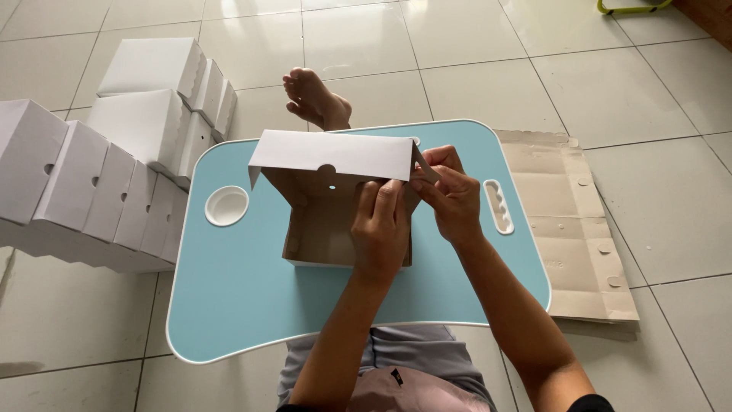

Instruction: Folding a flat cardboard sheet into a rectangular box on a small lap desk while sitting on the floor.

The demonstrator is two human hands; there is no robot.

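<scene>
Box [320,221] on table [236,297], both hands [381,229] [450,194] gripping its right wall.

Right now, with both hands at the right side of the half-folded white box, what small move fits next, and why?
Probably press the side flap inward at the box's right corner. The left hand braces the right wall from inside, the right hand pinches the flap there, and the lid stands open with that corner not yet closed.

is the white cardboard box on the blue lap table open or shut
Open: the white cardboard box has its lid flap raised, brown inside showing; both hands pinch its right corner.
</scene>
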